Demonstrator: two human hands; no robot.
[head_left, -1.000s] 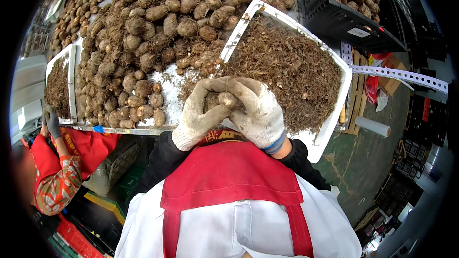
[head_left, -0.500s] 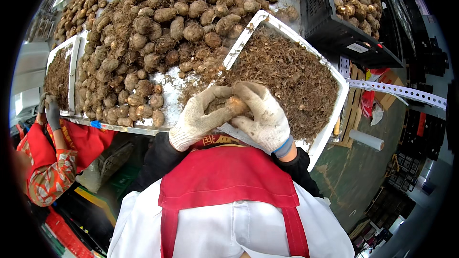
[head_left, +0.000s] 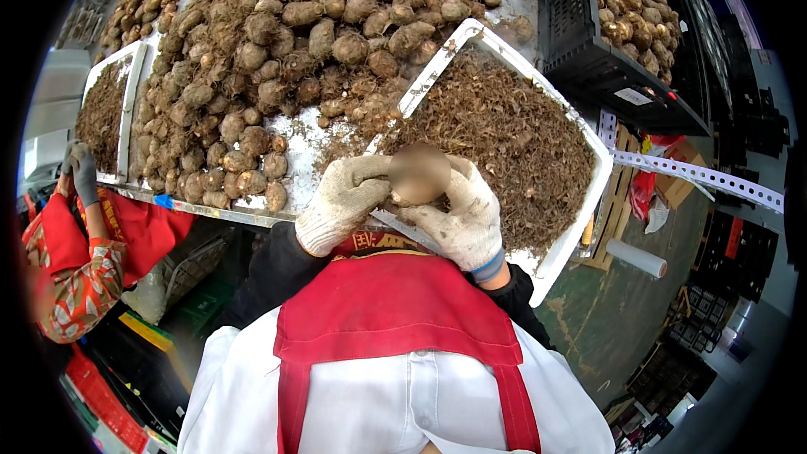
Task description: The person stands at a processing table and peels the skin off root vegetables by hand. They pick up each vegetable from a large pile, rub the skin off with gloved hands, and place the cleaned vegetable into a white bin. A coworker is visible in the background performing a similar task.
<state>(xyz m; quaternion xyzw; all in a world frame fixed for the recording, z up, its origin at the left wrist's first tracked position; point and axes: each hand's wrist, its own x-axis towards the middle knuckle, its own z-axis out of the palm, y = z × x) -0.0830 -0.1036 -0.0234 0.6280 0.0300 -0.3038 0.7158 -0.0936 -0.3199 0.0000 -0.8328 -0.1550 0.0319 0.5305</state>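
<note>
Between my two gloved hands is a roundish brown taro, held above the near edge of the white tray; its upper part is blurred. My left hand, in a soiled white knit glove, closes on its left side. From the right, my right hand, gloved alike, grips it with the fingers curled round and the thumb below. The tray is filled with loose brown fibrous peelings. Left of it and beyond, a large heap of hairy taros covers the white tabletop.
A black crate of taros stands at the far right. On the left, a co-worker's gloved hands are beside another white tray of peelings. A perforated white strip juts out right, above a wooden pallet and a white roll.
My hands have stayed close together round the taro, which has turned or lifted slightly and now shows more of itself between them. The view has shifted a little.
</note>
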